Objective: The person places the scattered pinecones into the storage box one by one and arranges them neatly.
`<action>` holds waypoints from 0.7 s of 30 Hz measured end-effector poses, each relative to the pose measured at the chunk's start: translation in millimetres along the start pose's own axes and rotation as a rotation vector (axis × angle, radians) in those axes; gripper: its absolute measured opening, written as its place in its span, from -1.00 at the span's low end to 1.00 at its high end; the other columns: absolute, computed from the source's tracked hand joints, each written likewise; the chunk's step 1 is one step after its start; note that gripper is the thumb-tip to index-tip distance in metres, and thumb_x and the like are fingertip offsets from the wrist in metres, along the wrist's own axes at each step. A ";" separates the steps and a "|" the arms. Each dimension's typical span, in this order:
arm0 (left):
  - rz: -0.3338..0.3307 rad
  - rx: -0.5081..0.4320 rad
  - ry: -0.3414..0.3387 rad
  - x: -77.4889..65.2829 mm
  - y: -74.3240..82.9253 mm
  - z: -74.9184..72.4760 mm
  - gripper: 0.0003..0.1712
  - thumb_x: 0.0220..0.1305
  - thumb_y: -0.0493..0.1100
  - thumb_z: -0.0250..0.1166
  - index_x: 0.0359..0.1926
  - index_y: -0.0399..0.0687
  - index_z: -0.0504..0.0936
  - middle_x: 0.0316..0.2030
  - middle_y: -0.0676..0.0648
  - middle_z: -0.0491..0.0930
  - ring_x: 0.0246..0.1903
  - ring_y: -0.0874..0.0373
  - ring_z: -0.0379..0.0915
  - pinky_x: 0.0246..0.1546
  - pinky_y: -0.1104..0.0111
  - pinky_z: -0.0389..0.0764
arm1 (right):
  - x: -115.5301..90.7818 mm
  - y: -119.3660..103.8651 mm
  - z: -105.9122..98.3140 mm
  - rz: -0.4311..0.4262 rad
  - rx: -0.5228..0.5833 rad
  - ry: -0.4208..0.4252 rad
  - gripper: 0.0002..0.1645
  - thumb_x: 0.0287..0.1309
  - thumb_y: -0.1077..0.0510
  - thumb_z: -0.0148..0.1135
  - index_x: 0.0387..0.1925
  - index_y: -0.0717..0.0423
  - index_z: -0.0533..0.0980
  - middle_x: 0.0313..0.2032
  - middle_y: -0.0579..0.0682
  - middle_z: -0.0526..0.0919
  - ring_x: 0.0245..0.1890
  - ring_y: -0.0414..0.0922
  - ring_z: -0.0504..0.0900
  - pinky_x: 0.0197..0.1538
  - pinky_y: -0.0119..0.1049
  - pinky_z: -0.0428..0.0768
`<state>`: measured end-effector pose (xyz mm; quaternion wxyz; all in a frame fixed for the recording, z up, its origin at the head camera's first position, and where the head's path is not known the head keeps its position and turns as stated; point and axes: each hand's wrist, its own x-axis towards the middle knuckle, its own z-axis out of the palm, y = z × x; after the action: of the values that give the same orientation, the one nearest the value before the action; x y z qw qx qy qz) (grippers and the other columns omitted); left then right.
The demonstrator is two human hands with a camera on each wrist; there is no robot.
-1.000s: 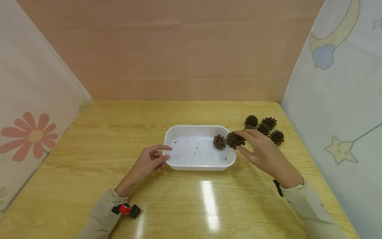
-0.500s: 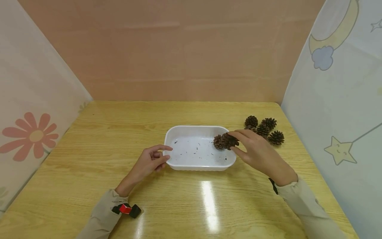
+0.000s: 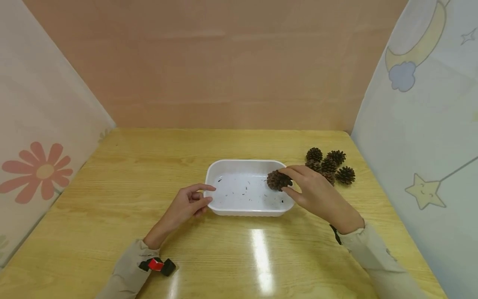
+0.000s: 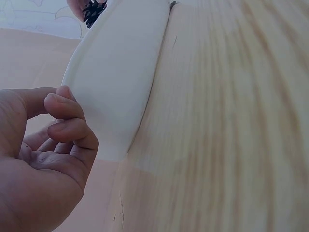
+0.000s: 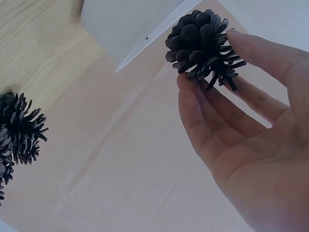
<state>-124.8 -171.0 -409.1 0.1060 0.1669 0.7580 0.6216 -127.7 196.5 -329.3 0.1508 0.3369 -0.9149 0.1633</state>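
Observation:
A brown pine cone (image 3: 278, 180) is pinched between the thumb and fingers of my right hand (image 3: 317, 193), over the right end of a white plastic tray (image 3: 242, 212). In the right wrist view the held pine cone (image 5: 200, 46) sits at the fingertips, above the tray's rim. Another pine cone lies in the tray beneath it and is mostly hidden in the head view. My left hand (image 3: 188, 201) grips the tray's left end, index finger over the rim and thumb beside it. The left wrist view shows that hand (image 4: 53, 140) with curled fingers against the tray wall (image 4: 118, 63).
Several pine cones (image 3: 328, 165) lie grouped on the wooden table (image 3: 149, 158), behind and right of the tray. Small dark flakes are scattered on the tray floor. A peach backdrop (image 3: 231, 74) closes the rear, and printed white panels (image 3: 425, 124) stand on both sides.
My right hand has moved left with its pine cone, from the tray's right rim to over the cone inside, now mostly covering it. The left hand stays at the tray's left end.

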 end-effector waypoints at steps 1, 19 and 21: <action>0.002 -0.004 -0.001 -0.5 0.3 0.1 -0.63 0.41 -0.26 0.25 0.14 -0.38 0.55 -0.58 -0.14 0.54 -0.68 0.25 0.33 -0.68 0.43 0.40 | -0.2 0.0 0.7 0.000 0.001 0.004 -0.41 0.07 0.21 0.50 0.16 0.22 0.54 0.03 0.18 0.62 -0.02 0.10 0.64 -0.06 -0.01 0.64; -0.007 -0.011 -0.005 -0.3 0.3 -1.3 -0.63 0.42 -0.25 0.25 0.16 -0.37 0.54 -0.57 -0.19 0.56 -0.68 0.25 0.34 -0.68 0.42 0.40 | 3.0 -1.8 16.2 0.052 0.064 -0.124 -0.43 0.14 0.17 0.46 0.17 0.20 0.53 0.08 0.20 0.62 0.04 0.14 0.61 0.03 0.04 0.61; -0.005 -0.010 -0.007 0.2 0.3 -1.1 -0.63 0.42 -0.25 0.25 0.16 -0.37 0.54 -0.56 -0.21 0.56 -0.67 0.24 0.34 -0.68 0.42 0.40 | 3.3 -1.6 19.0 0.053 0.055 -0.136 -0.44 0.13 0.16 0.47 0.17 0.19 0.54 0.09 0.19 0.62 0.06 0.16 0.60 0.05 0.07 0.59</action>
<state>-125.4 -171.9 -408.6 0.1110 0.1666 0.7549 0.6245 -132.3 185.8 -344.8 0.0745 0.3268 -0.9269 0.1688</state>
